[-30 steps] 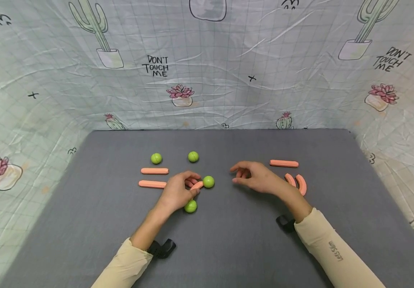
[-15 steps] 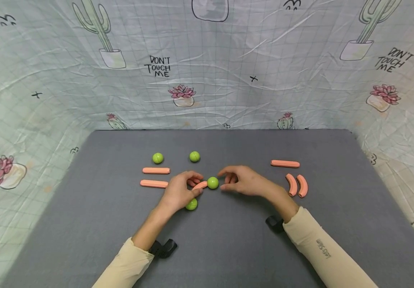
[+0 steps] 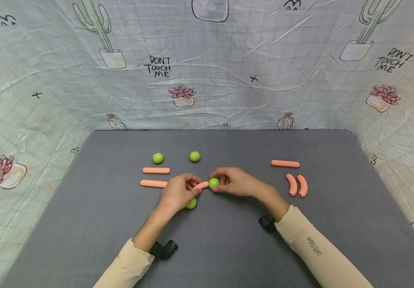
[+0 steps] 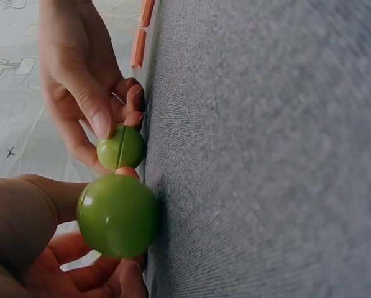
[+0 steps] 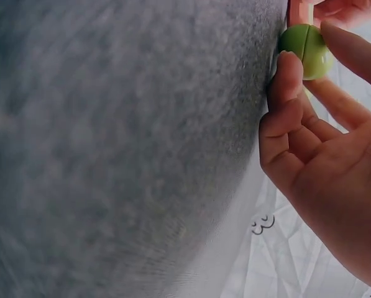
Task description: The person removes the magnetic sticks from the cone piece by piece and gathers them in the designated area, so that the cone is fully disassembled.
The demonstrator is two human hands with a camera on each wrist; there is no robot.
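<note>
My left hand (image 3: 176,194) pinches a curved salmon-coloured ridged stick (image 3: 201,185) between thumb and fingers, near the middle of the table. A green ball (image 3: 214,183) sits at the stick's right end. My right hand (image 3: 237,182) pinches that ball from the right, its thumb in front and its index finger behind; the right wrist view shows the seam round the green ball (image 5: 306,51). Another green ball (image 3: 191,204) lies below my left hand, which partly covers it. It looms large as the nearer green ball (image 4: 118,216) in the left wrist view.
Two green balls, left (image 3: 158,158) and right (image 3: 194,156), lie farther back. Straight sticks, upper (image 3: 156,171) and lower (image 3: 153,183), lie left of my hand. On the right are a straight stick (image 3: 285,163) and two curved sticks (image 3: 302,186). Patterned cloth surrounds the grey table (image 3: 228,248).
My right hand has moved left to the green ball and now pinches it. The ball and the curved stick in my left hand have shifted slightly right.
</note>
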